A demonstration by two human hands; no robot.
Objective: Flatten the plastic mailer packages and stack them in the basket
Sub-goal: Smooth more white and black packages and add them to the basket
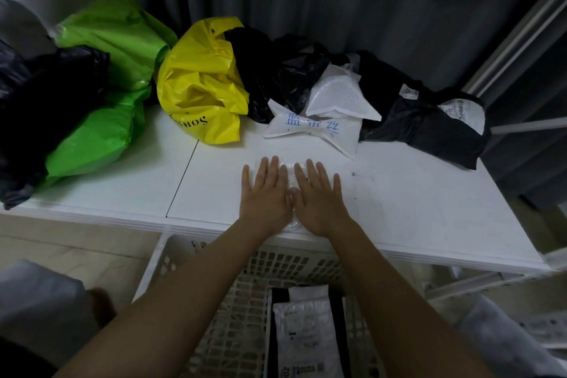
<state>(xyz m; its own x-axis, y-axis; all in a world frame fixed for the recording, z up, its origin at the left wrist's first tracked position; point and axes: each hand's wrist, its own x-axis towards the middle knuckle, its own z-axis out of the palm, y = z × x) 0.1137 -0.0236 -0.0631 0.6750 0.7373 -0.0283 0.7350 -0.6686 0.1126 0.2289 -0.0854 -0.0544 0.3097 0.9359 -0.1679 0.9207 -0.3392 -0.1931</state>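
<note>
Currently both palms down on a clear mailer [291, 176] at the table [414, 209] front edge: left hand [265, 196] and right hand [319, 198] side by side, fingers straight, grasping nothing, presumably squeezing air out. Basket [233, 301] sits right below, some flat mailers already inside. Unflattened bags piled at the back.

The front strip of the white bench [414, 209] lies open on both sides of the two flat hands — the left hand [266, 193] and right hand [319, 196]. Along the back a row of bags blocks the way: green mailers [104, 77], a black bag [52, 92], a yellow bag [199, 83], white mailers [316, 129] and dark mailers [429, 129]. Below the bench edge, the white basket [233, 301] stands open-topped — flat mailers [303, 331] lie in its right part.
</note>
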